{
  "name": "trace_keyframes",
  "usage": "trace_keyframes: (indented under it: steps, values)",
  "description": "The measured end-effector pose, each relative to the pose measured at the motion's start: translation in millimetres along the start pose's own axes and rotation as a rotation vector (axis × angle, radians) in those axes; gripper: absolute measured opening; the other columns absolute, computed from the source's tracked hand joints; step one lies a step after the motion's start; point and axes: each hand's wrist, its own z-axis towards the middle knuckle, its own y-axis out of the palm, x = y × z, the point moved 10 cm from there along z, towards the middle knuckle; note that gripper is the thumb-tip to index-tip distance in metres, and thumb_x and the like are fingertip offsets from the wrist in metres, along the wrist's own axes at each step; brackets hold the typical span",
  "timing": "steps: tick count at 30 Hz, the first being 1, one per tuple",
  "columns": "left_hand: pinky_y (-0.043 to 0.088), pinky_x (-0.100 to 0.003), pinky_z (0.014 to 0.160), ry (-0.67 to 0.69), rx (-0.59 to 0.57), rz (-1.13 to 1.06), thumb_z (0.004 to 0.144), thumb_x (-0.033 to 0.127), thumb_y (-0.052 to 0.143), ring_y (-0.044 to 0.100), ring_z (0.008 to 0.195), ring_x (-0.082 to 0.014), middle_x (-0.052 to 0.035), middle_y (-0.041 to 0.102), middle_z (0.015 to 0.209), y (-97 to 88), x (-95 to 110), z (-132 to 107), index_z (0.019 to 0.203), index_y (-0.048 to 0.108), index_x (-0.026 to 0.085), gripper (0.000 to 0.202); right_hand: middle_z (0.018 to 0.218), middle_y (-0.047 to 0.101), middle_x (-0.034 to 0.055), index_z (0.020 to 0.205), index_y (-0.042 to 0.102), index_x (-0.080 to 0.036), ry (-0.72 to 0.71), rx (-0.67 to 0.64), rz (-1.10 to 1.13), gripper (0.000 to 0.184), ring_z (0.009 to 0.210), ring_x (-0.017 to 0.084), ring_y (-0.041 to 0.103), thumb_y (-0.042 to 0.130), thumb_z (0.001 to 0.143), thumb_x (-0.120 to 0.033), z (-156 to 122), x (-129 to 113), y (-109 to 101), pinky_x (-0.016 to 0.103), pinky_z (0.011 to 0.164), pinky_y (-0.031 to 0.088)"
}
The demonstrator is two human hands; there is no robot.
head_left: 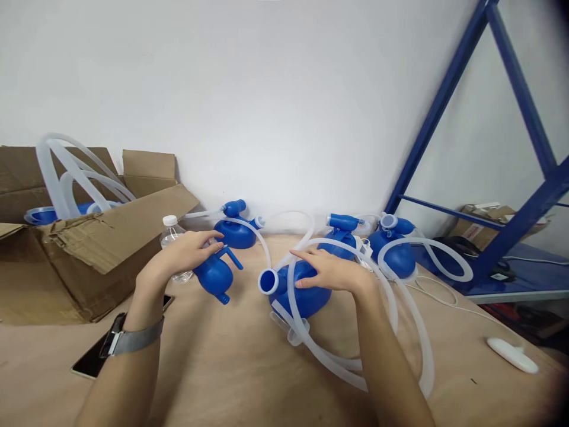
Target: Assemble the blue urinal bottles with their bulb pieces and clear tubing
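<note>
My left hand rests on top of a small blue plastic vessel with a handle and spout, fingers curled over it. My right hand lies with fingers stretched over a larger blue vessel that has a round open neck and a translucent white hose looping around my forearm. A watch sits on my left wrist.
Three more blue vessels with hoses stand at the back. A water bottle, an open cardboard box holding hoses, a phone, a white object and a blue shelf frame surround the wooden table.
</note>
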Motion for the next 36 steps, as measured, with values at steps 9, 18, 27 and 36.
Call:
trace_keyframes:
  steps: [9,18,27,36]
  values:
    - [0.052,-0.039,0.099,-0.117,-0.057,0.029,0.09,0.063,0.038,0.065,0.124,-0.0339,-0.009,0.068,0.139,22.0,-13,11,0.142,0.061,0.025,0.068,0.154,0.052,0.012,0.166,0.018,-0.035,-0.112,-0.133,0.056,0.126,0.143,0.038,0.046,0.091,0.065,-0.051,30,-3,27,0.046,0.117,0.038]
    - [0.058,-0.031,0.068,-0.247,-0.523,-0.086,0.087,0.053,0.046,0.072,0.104,-0.0333,-0.018,0.064,0.143,138.6,-61,27,0.142,0.059,0.021,0.065,0.158,0.047,0.0158,0.167,0.01,-0.032,-0.103,-0.092,0.091,0.127,0.148,0.039,0.039,0.089,0.07,-0.052,49,1,35,0.052,0.119,0.034]
    - [0.055,-0.048,0.086,-0.099,-0.363,0.228,0.082,0.045,0.06,0.067,0.11,-0.0431,-0.0247,0.073,0.117,112.3,-7,27,0.095,0.076,0.015,0.036,0.148,0.057,0.0167,0.167,-0.004,-0.033,-0.12,0.019,0.088,0.112,0.141,0.037,0.049,0.076,0.089,-0.038,63,6,31,0.051,0.115,0.037]
    - [0.055,-0.048,0.071,0.337,-0.333,0.249,0.081,0.009,0.06,0.073,0.084,-0.0366,-0.0187,0.075,0.091,175.1,138,-38,0.109,0.073,0.017,0.032,0.14,0.06,0.0113,0.15,0.038,-0.027,-0.156,0.06,0.135,0.072,0.128,0.027,0.06,0.069,0.086,-0.015,55,21,16,0.039,0.11,0.044]
